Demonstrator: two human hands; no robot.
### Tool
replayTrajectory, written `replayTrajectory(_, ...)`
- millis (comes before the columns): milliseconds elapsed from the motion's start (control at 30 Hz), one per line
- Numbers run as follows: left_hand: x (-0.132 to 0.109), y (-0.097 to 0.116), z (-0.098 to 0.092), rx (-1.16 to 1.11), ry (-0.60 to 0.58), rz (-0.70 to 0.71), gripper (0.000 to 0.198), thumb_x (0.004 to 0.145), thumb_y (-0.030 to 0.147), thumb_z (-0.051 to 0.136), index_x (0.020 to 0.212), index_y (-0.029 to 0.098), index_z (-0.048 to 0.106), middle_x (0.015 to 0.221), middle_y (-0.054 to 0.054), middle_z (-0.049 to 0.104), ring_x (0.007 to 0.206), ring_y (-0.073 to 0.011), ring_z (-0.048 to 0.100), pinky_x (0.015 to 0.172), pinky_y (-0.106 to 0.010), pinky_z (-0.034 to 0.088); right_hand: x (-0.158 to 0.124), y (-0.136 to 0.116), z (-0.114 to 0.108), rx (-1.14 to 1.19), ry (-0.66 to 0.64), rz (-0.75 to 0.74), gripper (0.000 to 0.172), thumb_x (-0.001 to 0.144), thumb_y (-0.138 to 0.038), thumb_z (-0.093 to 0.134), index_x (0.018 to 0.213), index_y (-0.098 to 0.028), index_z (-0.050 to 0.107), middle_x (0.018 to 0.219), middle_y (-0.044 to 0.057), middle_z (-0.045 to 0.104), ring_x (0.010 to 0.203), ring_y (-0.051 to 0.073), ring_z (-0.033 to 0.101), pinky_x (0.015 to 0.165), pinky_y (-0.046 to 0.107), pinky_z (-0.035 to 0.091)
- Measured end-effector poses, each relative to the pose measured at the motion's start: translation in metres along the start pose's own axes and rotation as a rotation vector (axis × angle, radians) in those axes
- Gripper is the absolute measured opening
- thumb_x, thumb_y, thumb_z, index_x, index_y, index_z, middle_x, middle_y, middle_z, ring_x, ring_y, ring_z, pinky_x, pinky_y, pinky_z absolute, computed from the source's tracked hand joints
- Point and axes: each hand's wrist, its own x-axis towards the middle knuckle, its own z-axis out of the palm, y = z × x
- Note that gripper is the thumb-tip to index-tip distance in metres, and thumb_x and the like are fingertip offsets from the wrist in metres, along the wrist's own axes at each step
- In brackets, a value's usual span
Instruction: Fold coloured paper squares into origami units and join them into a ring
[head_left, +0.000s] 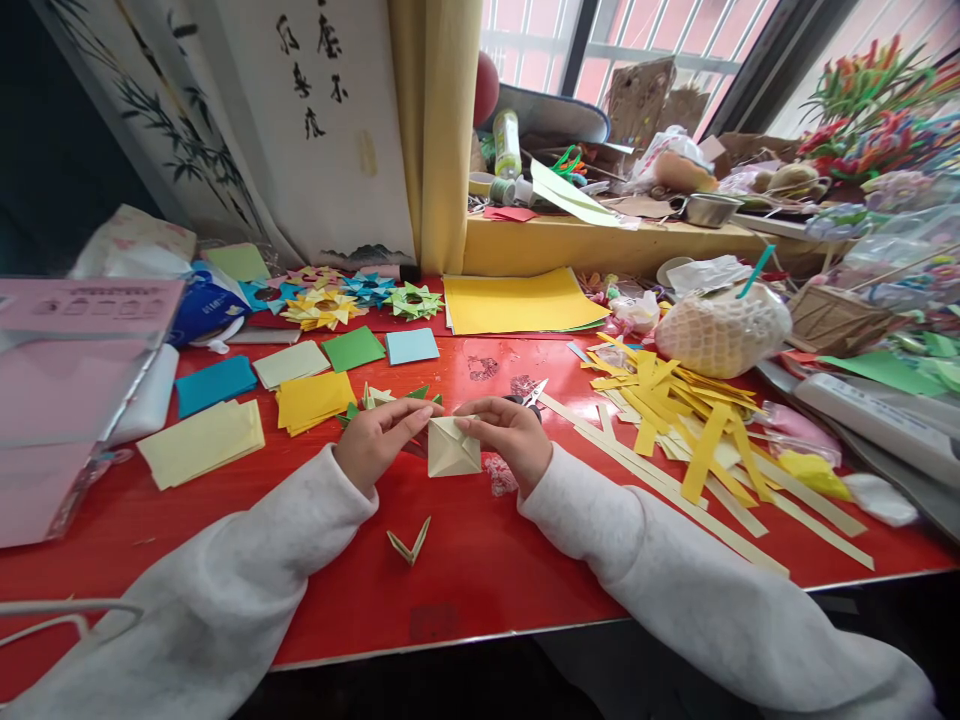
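Note:
A small square of pale cream paper (454, 452) with crossing creases hangs between my hands above the red table. My right hand (514, 432) pinches its upper right corner between thumb and fingers. At the upper left corner, my left hand (386, 437) has its thumb and fingertips closed on the paper's edge. Below, a folded V-shaped cream paper piece (410, 543) lies on the table. Behind my left hand, partly hidden, sit green and cream folded pieces (375, 397). Scissors (535, 393) lie just beyond my right hand, their handles mostly covered.
Stacks of cream (202, 443), yellow (313, 400), blue (216, 385) and green paper (354, 348) lie left. Folded paper stars (321, 308) and yellow sheets (521, 300) are behind. Paper strips (675, 410) cover the right side, near a net-wrapped cup (720, 330). A pink package (67, 400) stands far left.

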Motion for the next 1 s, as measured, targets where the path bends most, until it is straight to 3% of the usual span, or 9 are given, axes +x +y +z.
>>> replayTrajectory(233,0.0039,-0.0052,-0.0025,0.115,-0.023,-0.016,0.021,0.067,0.035,0.057,0.069,0.014,0.057,0.049,0.003,0.049,0.043,-0.0082,0.046,0.040,-0.019,0.038,-0.0011,-0.0011,0.0010,-0.043,-0.011,-0.008,0.020,0.056,-0.026,0.067,0.069,-0.014,0.058,0.063,0.000,0.061,0.059,0.011,0.057,0.055,0.024,0.045)
replayTrajectory(467,0.0010,-0.0062,-0.0033,0.387,0.002,0.042,0.027,0.072,0.041,0.049,0.070,0.016,0.057,0.064,0.000,0.054,0.060,-0.0109,0.048,0.056,-0.021,0.038,0.0002,0.0013,0.0015,-0.031,-0.114,0.129,0.021,0.053,-0.022,0.069,0.068,-0.013,0.057,0.060,-0.002,0.061,0.055,0.008,0.056,0.054,0.022,0.044)
replayTrajectory(567,-0.0004,-0.0063,-0.0028,0.492,-0.012,0.054,0.029,0.074,0.043,0.045,0.071,0.017,0.056,0.062,0.001,0.053,0.060,-0.0115,0.046,0.054,-0.021,0.036,-0.0006,0.0031,0.0021,-0.049,-0.190,0.191,0.023,0.054,-0.026,0.069,0.069,-0.012,0.060,0.060,0.000,0.061,0.054,0.009,0.056,0.055,0.023,0.045)
replayTrajectory(700,0.0009,-0.0071,-0.0022,0.421,0.011,0.041,0.034,0.077,0.044,0.039,0.066,0.016,0.053,0.059,0.001,0.049,0.057,-0.0110,0.045,0.054,-0.021,0.037,-0.0006,0.0050,0.0012,-0.073,-0.178,0.202,0.023,0.054,-0.029,0.069,0.065,-0.011,0.060,0.058,0.000,0.061,0.053,0.011,0.057,0.055,0.025,0.047)
replayTrajectory(833,0.0022,-0.0084,-0.0020,0.377,-0.033,0.040,0.028,0.071,0.042,0.049,0.067,0.015,0.054,0.062,0.001,0.051,0.058,-0.0113,0.046,0.052,-0.021,0.037,-0.0002,0.0059,0.0011,-0.081,-0.178,0.198,0.023,0.054,-0.030,0.069,0.064,-0.012,0.059,0.056,-0.001,0.060,0.050,0.009,0.056,0.052,0.023,0.047)
replayTrajectory(1000,0.0009,-0.0076,-0.0005,0.372,0.004,0.041,0.026,0.069,0.040,0.051,0.065,0.015,0.055,0.060,0.000,0.052,0.056,-0.0110,0.046,0.049,-0.020,0.038,-0.0027,0.0041,0.0031,-0.115,-0.219,0.190,0.025,0.059,-0.036,0.065,0.064,-0.013,0.059,0.056,-0.001,0.060,0.051,0.010,0.057,0.050,0.022,0.048)
